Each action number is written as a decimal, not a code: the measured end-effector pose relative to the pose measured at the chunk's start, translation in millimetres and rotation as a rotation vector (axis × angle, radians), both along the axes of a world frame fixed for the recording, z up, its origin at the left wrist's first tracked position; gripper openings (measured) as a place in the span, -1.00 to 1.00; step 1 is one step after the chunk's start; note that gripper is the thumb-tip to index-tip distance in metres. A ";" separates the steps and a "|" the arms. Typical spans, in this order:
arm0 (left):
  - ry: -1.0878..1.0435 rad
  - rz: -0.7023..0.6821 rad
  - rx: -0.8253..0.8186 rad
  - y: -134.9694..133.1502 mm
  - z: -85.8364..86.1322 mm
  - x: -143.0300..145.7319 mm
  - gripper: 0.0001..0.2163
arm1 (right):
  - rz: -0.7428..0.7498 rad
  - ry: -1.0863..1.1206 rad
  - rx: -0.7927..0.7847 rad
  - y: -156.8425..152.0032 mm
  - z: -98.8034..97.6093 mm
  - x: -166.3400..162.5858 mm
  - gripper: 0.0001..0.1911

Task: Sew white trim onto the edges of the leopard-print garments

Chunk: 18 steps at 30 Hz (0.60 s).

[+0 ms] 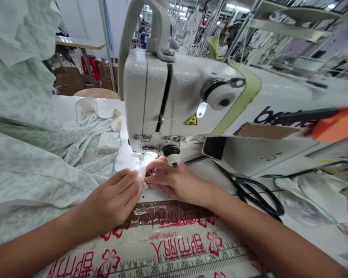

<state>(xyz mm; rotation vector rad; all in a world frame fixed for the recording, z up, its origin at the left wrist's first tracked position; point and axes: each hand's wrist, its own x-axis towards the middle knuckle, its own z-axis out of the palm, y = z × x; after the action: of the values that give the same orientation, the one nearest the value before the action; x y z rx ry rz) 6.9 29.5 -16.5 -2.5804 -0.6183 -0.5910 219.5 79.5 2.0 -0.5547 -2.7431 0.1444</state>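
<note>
Under the needle area of a white sewing machine (185,92), my left hand (116,197) pinches a small piece of white fabric (141,173) between thumb and fingers. Just to its right, my right hand (179,181) is closed at the same piece, its fingertips meeting the fabric's edge by the lit presser foot (142,156). The tips of the right fingers are partly hidden behind the machine's white knob (173,156). Pale green spotted fabric (84,154) lies bunched on the table left of the needle.
Black-handled scissors (255,193) lie right of my right hand. White cloth scraps (316,189) rest farther right. A ruler strip (162,266) and printed tape (179,243) cover the table's front. More spotted fabric (17,96) hangs at left. An orange piece (336,123) sticks to the machine arm.
</note>
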 end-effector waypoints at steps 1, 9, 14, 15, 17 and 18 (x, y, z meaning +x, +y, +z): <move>-0.003 0.002 -0.046 -0.4 -1.4 -1.2 -0.82 | 0.003 -0.003 -0.004 0.2 -0.2 0.4 -0.69; -0.031 0.023 -0.180 -0.2 -2.7 -5.1 -0.73 | -0.070 0.124 0.058 0.2 -2.6 4.0 -0.69; -0.045 0.031 -0.201 0.7 0.0 -5.0 -0.75 | -0.113 0.026 0.190 -2.2 -10.6 -0.3 -0.69; -0.046 0.028 -0.199 1.0 -0.6 -5.2 -0.74 | -0.145 0.022 0.226 -2.0 -13.2 -1.5 -0.69; -0.053 0.023 -0.194 1.6 -2.3 -5.6 -0.73 | -0.203 0.027 0.278 -1.5 -17.9 -3.5 -0.70; -0.059 0.024 -0.194 1.8 -3.1 -5.9 -0.73 | -0.224 0.025 0.290 -1.5 -19.6 -4.1 -0.69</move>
<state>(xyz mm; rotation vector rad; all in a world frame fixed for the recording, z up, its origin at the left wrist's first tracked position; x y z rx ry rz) 1.0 31.3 -19.6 -2.7384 -0.7594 -0.6291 215.4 78.0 -17.6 -0.7615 -2.5893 -0.2929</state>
